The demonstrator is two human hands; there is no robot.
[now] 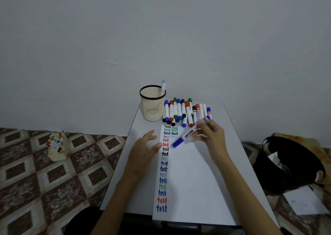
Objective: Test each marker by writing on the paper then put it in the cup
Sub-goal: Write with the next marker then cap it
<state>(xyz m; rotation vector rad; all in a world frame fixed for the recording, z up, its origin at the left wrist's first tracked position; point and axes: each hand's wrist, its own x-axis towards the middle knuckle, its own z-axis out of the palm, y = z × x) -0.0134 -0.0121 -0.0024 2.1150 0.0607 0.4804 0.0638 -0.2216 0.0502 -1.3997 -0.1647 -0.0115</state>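
A blue marker is slanting over the top of the paper, with the right hand gripping its upper half. The left hand is lying open at the paper's left edge. Further back on the counter, a row of markers is lying beside the cup, which is holding one light-blue marker

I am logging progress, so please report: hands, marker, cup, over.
Right hand grips blue marker over paper, cap seemingly on. Left hand open, at paper's left edge. Cup holds one light-blue marker. Path to cup unobstructed.
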